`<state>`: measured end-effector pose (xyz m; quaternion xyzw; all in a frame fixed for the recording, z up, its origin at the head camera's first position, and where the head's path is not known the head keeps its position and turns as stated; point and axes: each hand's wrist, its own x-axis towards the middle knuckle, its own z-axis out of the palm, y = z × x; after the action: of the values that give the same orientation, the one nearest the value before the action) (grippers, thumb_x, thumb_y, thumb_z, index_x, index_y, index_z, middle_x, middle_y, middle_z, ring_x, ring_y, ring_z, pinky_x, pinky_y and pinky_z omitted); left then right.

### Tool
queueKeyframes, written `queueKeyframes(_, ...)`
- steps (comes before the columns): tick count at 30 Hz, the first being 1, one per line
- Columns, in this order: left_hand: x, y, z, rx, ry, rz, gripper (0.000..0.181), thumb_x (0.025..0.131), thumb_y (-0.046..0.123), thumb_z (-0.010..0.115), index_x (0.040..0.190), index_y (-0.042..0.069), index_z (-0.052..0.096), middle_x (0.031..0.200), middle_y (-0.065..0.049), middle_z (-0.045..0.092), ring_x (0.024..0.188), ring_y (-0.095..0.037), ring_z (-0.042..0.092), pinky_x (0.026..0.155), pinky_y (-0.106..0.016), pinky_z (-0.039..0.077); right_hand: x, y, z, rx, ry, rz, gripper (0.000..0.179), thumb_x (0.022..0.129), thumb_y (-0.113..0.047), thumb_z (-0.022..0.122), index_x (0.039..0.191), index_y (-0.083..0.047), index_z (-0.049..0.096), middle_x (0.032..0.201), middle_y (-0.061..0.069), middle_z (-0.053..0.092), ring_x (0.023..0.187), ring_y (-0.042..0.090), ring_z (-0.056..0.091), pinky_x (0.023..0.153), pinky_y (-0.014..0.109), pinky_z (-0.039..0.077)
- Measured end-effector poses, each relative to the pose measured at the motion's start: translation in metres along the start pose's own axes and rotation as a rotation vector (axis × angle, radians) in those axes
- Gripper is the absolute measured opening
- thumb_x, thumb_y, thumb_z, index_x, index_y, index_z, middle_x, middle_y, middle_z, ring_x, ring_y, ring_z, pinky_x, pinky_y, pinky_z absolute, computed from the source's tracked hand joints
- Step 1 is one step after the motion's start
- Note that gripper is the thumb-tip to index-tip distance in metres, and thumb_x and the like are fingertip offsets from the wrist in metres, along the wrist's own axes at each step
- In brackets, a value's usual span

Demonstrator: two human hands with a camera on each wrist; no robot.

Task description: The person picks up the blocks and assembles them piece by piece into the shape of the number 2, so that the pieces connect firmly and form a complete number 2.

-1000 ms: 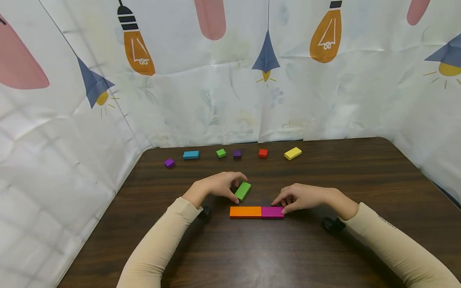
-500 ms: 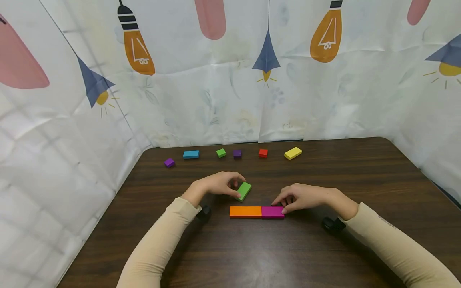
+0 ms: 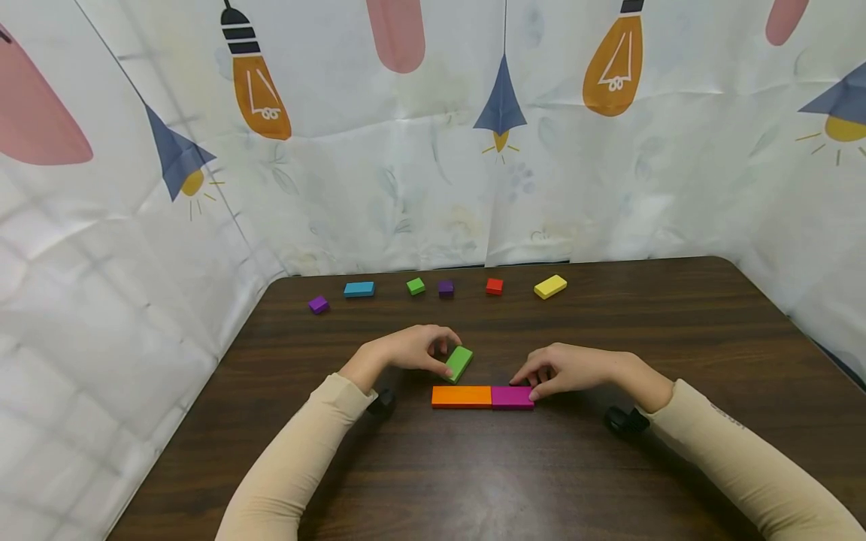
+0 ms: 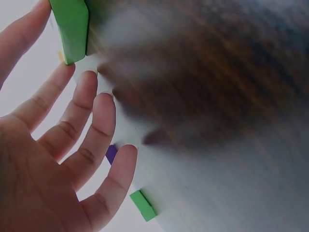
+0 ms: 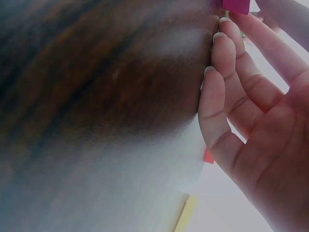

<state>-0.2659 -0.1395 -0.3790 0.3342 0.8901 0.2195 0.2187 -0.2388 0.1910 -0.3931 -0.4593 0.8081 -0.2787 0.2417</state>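
With thumb and index finger my left hand pinches a green rectangular block, which sits at a slant just behind an orange block. In the left wrist view the green block lies between thumb and index fingertip, the other fingers spread loosely. Joined end to end with the orange block is a magenta block on its right. My right hand holds that magenta block near its right end, thumb at the front, index finger behind. Only a corner of the magenta block shows in the right wrist view.
Along the back of the dark wooden table lie several small blocks: purple, blue, green, dark purple, red and yellow. A patterned curtain hangs behind the table.
The left thumb has shifted up onto the green block's side, and the block has moved slightly toward the orange one. The right hand and the magenta block have stayed put.
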Motion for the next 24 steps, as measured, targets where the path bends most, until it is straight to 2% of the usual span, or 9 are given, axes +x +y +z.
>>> queueKeyframes(8, -0.0019, 0.0018, -0.0002, 0.011, -0.003, 0.009, 0.053, 0.091, 0.027, 0.081, 0.136, 0.008, 0.059, 0.11, -0.003, 0.06, 0.094, -0.017, 0.055, 0.087, -0.032, 0.048, 0.0002, 0.0027, 0.0, -0.001, 0.001, -0.012, 0.034, 0.097, -0.026, 0.073, 0.127, -0.009, 0.072, 0.093, -0.011, 0.058, 0.081, 0.005, 0.054, 0.071, 0.025, 0.049)
queueKeyframes(15, -0.0045, 0.0029, 0.0011, 0.02, -0.007, 0.015, 0.053, 0.091, 0.028, 0.081, 0.136, 0.009, 0.06, 0.113, -0.004, 0.06, 0.098, -0.018, 0.056, 0.089, -0.034, 0.048, -0.0001, 0.0063, -0.0005, -0.007, 0.006, -0.063, 0.035, 0.098, -0.029, 0.072, 0.128, -0.01, 0.072, 0.094, -0.012, 0.058, 0.081, 0.005, 0.054, 0.07, 0.025, 0.049)
queueKeyframes(20, -0.0065, 0.0041, 0.0014, 0.026, -0.005, 0.013, 0.053, 0.091, 0.028, 0.081, 0.137, 0.01, 0.061, 0.116, -0.005, 0.059, 0.1, -0.019, 0.056, 0.09, -0.034, 0.047, -0.0004, 0.0026, 0.001, -0.004, 0.01, -0.006, 0.033, 0.097, -0.026, 0.073, 0.127, -0.01, 0.073, 0.093, -0.011, 0.058, 0.081, 0.005, 0.054, 0.071, 0.024, 0.048)
queueKeyframes(24, -0.0073, 0.0043, 0.0011, 0.026, -0.006, 0.012, 0.053, 0.091, 0.028, 0.081, 0.137, 0.01, 0.061, 0.118, -0.006, 0.059, 0.1, -0.02, 0.056, 0.09, -0.034, 0.047, -0.0004, 0.0012, 0.001, -0.007, 0.01, -0.002, 0.033, 0.097, -0.024, 0.073, 0.127, -0.01, 0.072, 0.093, -0.011, 0.058, 0.081, 0.005, 0.054, 0.071, 0.024, 0.049)
